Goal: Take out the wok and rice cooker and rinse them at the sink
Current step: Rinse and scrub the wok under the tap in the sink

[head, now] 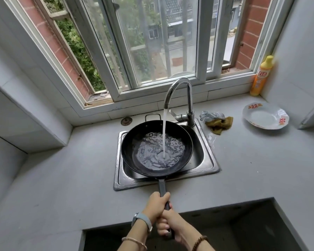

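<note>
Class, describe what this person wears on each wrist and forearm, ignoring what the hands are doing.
No sleeves show. Behind the left hand sits a watch with a round face and pale grey strap, and further up a thin pale cord bracelet. Behind the right hand is a bracelet of round brown beads.

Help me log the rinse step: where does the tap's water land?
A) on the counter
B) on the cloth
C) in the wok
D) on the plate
C: the stream from the tap falls into the wok, where water pools, while the left hand and right hand grip its handle and hold it over the sink.
</note>
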Tool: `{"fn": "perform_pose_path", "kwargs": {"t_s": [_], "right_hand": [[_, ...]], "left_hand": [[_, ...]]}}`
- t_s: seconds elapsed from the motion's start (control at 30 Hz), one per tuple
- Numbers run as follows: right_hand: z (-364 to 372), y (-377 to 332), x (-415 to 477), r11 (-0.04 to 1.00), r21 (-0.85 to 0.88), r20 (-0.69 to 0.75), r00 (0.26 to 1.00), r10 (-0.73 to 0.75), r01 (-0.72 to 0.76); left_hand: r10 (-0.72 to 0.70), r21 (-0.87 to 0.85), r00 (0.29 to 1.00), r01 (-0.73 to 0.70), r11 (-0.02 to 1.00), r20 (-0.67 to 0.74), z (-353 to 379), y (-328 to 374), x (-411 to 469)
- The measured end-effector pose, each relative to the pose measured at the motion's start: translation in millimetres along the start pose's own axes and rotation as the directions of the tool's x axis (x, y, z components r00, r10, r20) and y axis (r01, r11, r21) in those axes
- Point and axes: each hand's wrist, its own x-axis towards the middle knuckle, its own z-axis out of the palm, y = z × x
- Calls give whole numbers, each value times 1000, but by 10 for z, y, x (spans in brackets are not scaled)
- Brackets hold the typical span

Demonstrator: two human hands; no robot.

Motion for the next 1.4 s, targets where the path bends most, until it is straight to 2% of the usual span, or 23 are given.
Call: {"fn": "perform_pose_path", "kwargs": {"t_s": [0.1, 0.23, 0.3, 0.37, 0.53, 0.67, 0.77, 0.97, 1.13, 1.23, 1.4], "right_hand": [[-24, -6, 25, 996, -88, 6, 1000, -4, 4], [-45, 23, 43, 972, -227, -79, 993, -88, 68], [-74, 26, 29, 984, -166, -100, 991, -86, 69], [-115, 9, 22, 997, -55, -105, 993, -54, 48], [-130, -18, 6, 999, -22, -71, 997, -42, 41], [-25, 42, 85, 987, -151, -114, 990, -78, 61], [91, 107, 193, 966, -254, -206, 973, -99, 45], [233, 227, 264, 917, -396, -269, 948, -172, 54], [156, 146, 196, 931, -357, -242, 954, -175, 80], [65, 86, 163, 952, -299, -226, 965, -132, 61], [-65, 24, 114, 979, -205, -183, 981, -61, 22]], "left_hand": [[-20, 89, 1000, 22, 996, -24, -13, -81, 89], [-25, 299, 995, 52, 953, -96, 35, 12, 48], [1, 400, 988, 61, 915, -152, 88, 98, 20], [2, 432, 987, 67, 899, -159, 149, 144, 33], [-52, 375, 993, 89, 923, -107, 143, 155, 59], [-49, 187, 997, 59, 981, -58, 38, 95, 26], [-70, 8, 997, 70, 998, 42, -81, 7, 26], [-75, -109, 991, 87, 990, 112, -228, -86, 4], [-66, -78, 993, 74, 994, 99, -152, -28, 5], [-79, -37, 996, 80, 996, 36, -54, 10, 24], [-73, 190, 996, 83, 978, -59, 73, 117, 26]]}}
